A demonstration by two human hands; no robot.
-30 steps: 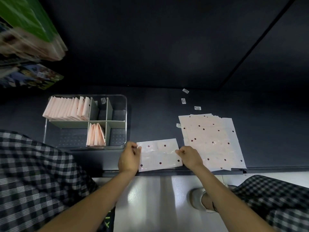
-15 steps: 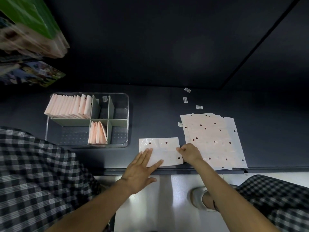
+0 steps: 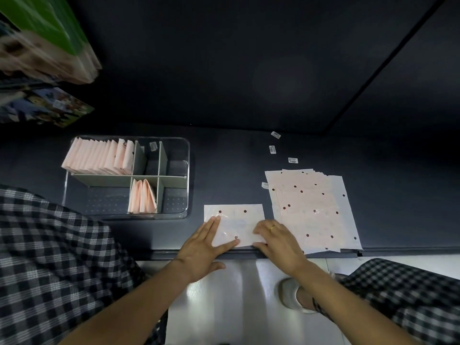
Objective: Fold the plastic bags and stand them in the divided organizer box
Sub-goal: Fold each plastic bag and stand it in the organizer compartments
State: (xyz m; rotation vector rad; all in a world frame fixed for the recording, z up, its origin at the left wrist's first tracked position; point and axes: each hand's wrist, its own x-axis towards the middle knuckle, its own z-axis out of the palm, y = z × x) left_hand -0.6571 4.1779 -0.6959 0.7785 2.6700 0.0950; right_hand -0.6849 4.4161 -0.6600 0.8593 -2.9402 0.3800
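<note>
A pale pink plastic bag with dark dots (image 3: 235,216), folded to a rectangle, lies flat at the near edge of the dark table. My left hand (image 3: 202,249) presses its left part with straight fingers. My right hand (image 3: 277,241), a ring on one finger, rests flat on the bag's right edge. A stack of unfolded dotted bags (image 3: 312,210) lies to the right. The clear organizer box (image 3: 188,170) with grey dividers stands at left; a long row of folded bags (image 3: 99,158) fills its back left compartment and a few folded bags (image 3: 143,200) stand in a front middle one.
Small barcode stickers (image 3: 272,149) lie on the table behind the stack. Coloured packages (image 3: 44,46) lean at the upper left. My checked-trouser knees (image 3: 49,257) flank a white floor below the table edge (image 3: 249,255), with a slippered foot (image 3: 293,295) at lower right.
My left hand went from gripping the bag's left edge to lying flat on it. My right hand opened from a curled grip at the right edge and now lies flat on the bag.
</note>
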